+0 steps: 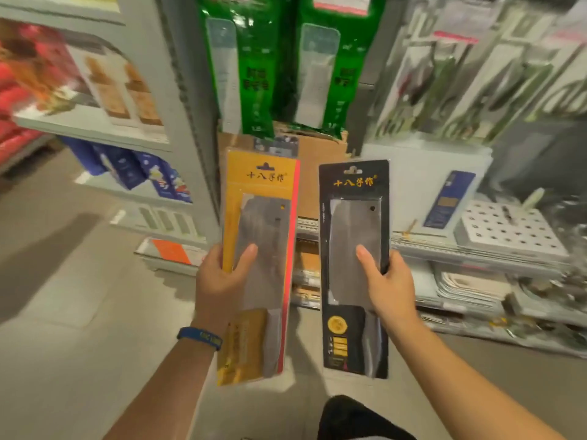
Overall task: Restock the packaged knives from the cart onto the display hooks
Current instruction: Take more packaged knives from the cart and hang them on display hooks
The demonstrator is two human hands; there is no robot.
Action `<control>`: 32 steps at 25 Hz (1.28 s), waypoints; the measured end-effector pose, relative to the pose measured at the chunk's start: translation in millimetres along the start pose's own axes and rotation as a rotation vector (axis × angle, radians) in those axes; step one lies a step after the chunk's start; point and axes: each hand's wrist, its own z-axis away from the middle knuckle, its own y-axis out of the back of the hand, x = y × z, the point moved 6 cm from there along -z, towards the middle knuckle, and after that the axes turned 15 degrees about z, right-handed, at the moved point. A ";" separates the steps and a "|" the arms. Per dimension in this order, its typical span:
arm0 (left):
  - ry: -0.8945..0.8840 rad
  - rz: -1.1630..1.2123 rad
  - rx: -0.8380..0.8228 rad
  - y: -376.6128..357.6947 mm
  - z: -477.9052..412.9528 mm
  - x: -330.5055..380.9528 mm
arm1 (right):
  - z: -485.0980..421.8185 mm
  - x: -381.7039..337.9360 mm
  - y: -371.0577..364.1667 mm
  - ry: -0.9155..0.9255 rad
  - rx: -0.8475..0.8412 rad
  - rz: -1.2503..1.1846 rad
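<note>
Before knife shelving: left hand [222,274] clamped on yellow knife pack [257,265], right hand [386,281] on black knife pack [354,268]; both upright, hang holes topmost, probably for hooking.

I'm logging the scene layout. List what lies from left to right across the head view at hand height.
Blue wristband → left hand → yellow-packaged cleaver → black-packaged cleaver → right hand → white perforated board on the shelf.
</note>
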 end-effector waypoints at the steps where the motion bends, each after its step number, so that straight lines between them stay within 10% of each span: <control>1: -0.022 0.019 -0.016 -8.0 -9.0 3.7 | -0.6 -2.0 5.8 -0.010 0.036 -0.006; 20: -0.885 0.246 0.030 -166.3 -215.7 382.1 | -200.9 -335.8 287.2 0.634 0.862 -0.141; 32: -0.861 0.288 -0.103 -243.8 -272.3 442.5 | -257.3 -361.0 354.6 0.537 0.924 -0.108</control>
